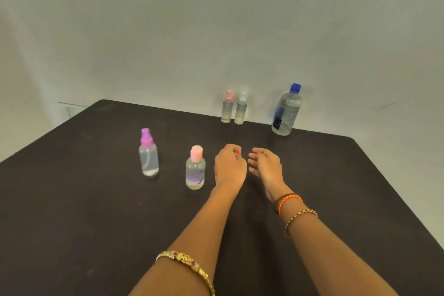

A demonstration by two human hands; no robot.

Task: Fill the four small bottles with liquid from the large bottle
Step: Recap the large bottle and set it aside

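The large clear bottle [286, 111] with a blue cap stands upright at the table's far right edge. Two small spray bottles stand side by side at the far edge, one with a pink top [227, 107], one with a white top [241, 109]. Nearer, a small bottle with a purple spray top [148, 153] stands left of a small bottle with a pink cap [195, 168]; both hold clear liquid. My left hand [229, 166] hovers just right of the pink-capped bottle, fingers loosely curled, holding nothing. My right hand [265, 163] is beside it, fingers relaxed, empty.
The dark table [96, 211] fills the lower view, with its far edge against a pale wall [192, 31]. Bracelets are on both wrists.
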